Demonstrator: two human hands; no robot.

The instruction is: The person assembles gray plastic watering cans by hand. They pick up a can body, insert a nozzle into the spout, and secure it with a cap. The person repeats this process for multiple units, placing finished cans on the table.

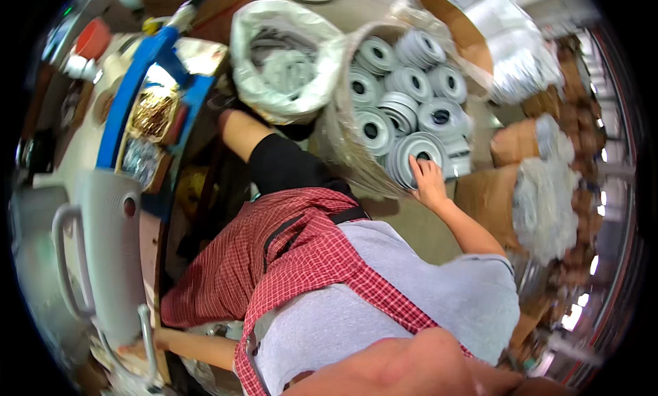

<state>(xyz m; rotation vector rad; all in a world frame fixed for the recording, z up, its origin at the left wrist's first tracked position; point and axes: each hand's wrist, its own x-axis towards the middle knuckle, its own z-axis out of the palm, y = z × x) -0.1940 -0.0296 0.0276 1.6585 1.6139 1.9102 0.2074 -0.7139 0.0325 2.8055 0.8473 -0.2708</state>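
Note:
My right hand reaches to the near edge of a large plastic-lined container. Its fingers are bent over a grey round ringed plastic part, with the fingertips by its dark centre hole. More such grey ringed parts lie stacked in the container. At the lower left, my left hand is beside a curved metal handle, below a tall grey machine housing. That hand is blurred and partly covered, so its fingers do not show clearly.
An open white sack with grey parts stands beyond my knee. On the left bench, a blue frame sits by a tray of brass-coloured small pieces and a bin of silvery pieces. Cardboard boxes stand at the right.

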